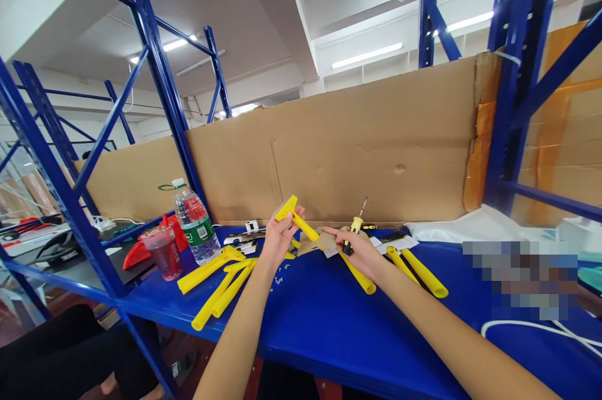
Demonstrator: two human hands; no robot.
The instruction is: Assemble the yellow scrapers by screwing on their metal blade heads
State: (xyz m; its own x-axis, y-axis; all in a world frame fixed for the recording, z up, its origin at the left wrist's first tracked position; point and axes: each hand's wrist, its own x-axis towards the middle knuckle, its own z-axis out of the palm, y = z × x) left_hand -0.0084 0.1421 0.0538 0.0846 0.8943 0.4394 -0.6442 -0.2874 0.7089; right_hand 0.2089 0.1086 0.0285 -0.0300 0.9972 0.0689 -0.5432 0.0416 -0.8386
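Note:
My left hand (pixel 278 234) is closed on a yellow scraper (pixel 305 226), which has a tube-like handle and a flat angled head. In my right hand (pixel 360 251) is a screwdriver (pixel 356 225) with a yellow and black grip, its metal shaft pointing up, away from the scraper. The right index finger stretches toward the scraper's handle. Beneath the left hand, small screws (pixel 279 279) lie scattered on the blue table (pixel 329 331). More yellow handles (pixel 221 293) lie left of my left forearm, and others (pixel 426 273) lie beyond my right forearm.
A large water bottle (pixel 196 224) and a cup of red drink (pixel 163 252) stand at the left. Cardboard (pixel 357 143) walls off the back, between blue rack posts (pixel 522 74). White plastic wrap (pixel 442 222) and a white cable (pixel 527 325) are at right. A seated person's dark-clothed leg (pixel 70 356) shows lower left.

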